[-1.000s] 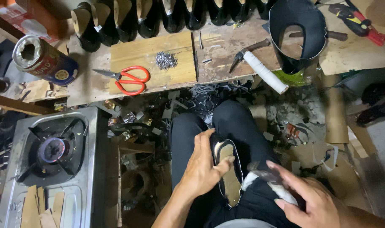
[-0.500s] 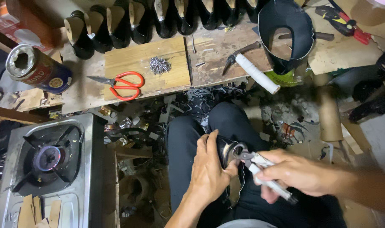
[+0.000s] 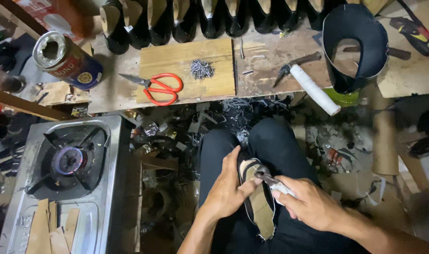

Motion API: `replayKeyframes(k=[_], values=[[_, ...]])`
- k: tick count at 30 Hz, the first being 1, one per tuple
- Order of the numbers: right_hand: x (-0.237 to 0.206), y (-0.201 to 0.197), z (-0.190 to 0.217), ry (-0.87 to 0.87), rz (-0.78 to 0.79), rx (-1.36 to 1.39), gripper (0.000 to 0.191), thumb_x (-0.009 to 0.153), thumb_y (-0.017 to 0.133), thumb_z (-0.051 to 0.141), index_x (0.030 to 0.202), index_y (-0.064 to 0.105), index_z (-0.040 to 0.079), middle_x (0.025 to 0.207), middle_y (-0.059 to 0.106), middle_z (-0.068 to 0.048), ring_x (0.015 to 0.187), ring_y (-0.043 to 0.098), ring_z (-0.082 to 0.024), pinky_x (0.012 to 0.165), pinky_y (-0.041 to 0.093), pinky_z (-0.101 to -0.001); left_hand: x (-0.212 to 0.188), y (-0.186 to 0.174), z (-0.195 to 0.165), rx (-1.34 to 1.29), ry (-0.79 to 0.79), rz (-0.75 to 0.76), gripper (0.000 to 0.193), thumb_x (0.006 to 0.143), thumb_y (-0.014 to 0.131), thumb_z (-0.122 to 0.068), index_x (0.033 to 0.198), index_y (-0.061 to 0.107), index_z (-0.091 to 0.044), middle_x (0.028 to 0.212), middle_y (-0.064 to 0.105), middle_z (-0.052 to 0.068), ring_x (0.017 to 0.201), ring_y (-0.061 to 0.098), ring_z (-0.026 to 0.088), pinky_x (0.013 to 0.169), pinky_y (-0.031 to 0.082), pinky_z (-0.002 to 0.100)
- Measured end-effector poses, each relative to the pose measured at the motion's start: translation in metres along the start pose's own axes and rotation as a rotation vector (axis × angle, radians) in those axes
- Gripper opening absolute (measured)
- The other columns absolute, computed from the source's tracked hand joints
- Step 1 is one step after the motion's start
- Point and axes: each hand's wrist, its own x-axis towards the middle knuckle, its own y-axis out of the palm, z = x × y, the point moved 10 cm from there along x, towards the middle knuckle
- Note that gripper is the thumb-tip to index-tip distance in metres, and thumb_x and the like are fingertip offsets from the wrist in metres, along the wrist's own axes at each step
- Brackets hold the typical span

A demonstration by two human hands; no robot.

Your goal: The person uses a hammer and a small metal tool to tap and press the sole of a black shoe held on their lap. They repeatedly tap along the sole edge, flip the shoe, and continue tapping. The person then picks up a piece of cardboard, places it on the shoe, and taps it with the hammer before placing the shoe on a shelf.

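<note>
Scissors (image 3: 159, 88), nail pile (image 3: 202, 68), lit stove (image 3: 69, 160)

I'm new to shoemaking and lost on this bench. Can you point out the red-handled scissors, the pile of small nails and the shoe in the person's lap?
Red-handled scissors (image 3: 162, 89): head view, on the red handle loops.
Pile of small nails (image 3: 202, 68): head view, middle of the heap.
Shoe (image 3: 261, 207): head view, on its tan sole.

On the person's lap, near in the scene, lies the shoe (image 3: 257, 200), sole up, with the left hand (image 3: 226, 188) on its left and the right hand (image 3: 308, 204) on its right. The gas stove (image 3: 59, 183) stands at left. On the far workbench (image 3: 271, 61), scissors (image 3: 156, 87) lie left of a nail pile (image 3: 202, 68), the hammer (image 3: 308, 80) right of it
</note>
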Motion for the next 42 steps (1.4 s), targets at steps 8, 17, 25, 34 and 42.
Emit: replayKeyframes(k=[8, 17, 25, 34, 42], values=[[0.004, -0.009, 0.005, 0.184, 0.105, -0.174, 0.03, 0.097, 0.054, 0.036, 0.086, 0.059, 0.009, 0.051, 0.059, -0.006, 0.043, 0.06, -0.016, 0.048, 0.049, -0.0347, -0.007, -0.005, 0.005, -0.019, -0.076, -0.04, 0.077, 0.092, 0.058, -0.042, 0.153, 0.031, -0.003, 0.157, 0.04, 0.022, 0.143, 0.046, 0.038, 0.114, 0.039, 0.041], [-0.024, -0.011, 0.032, -0.213, 0.082, -0.355, 0.03, 0.094, 0.064, 0.033, 0.115, 0.071, 0.013, 0.072, 0.071, -0.009, 0.059, 0.071, -0.024, 0.058, 0.054, -0.0376, -0.007, -0.012, 0.026, -0.134, -0.101, -0.163, 0.067, 0.1, 0.042, -0.043, 0.154, 0.035, -0.005, 0.156, 0.045, 0.022, 0.143, 0.046, 0.037, 0.115, 0.036, 0.041], [0.084, -0.085, 0.072, -0.071, 0.04, -0.876, 0.025, 0.088, 0.06, 0.03, 0.095, 0.07, 0.008, 0.083, 0.074, -0.02, 0.082, 0.072, -0.039, 0.078, 0.054, -0.0512, -0.006, 0.001, 0.01, -0.116, -0.035, -0.087, 0.069, 0.1, 0.044, -0.042, 0.156, 0.033, -0.002, 0.16, 0.037, 0.024, 0.147, 0.04, 0.039, 0.118, 0.032, 0.041], [0.211, -0.09, 0.196, -0.114, -0.176, -0.938, 0.024, 0.088, 0.054, 0.008, 0.103, 0.071, 0.002, 0.101, 0.072, -0.026, 0.095, 0.072, -0.044, 0.085, 0.056, -0.0535, -0.012, 0.0, -0.024, -0.039, 0.052, -0.094, 0.079, 0.094, 0.06, -0.044, 0.151, 0.032, 0.004, 0.157, 0.038, 0.027, 0.143, 0.042, 0.044, 0.115, 0.036, 0.044], [0.174, -0.099, 0.17, -0.179, -0.11, -0.626, 0.02, 0.09, 0.057, 0.017, 0.101, 0.067, 0.005, 0.091, 0.077, -0.018, 0.081, 0.073, -0.031, 0.073, 0.056, -0.045, -0.011, -0.003, -0.023, -0.075, 0.017, -0.07, 0.076, 0.098, 0.06, -0.035, 0.156, 0.027, 0.002, 0.16, 0.033, 0.028, 0.144, 0.041, 0.046, 0.115, 0.038, 0.044]])
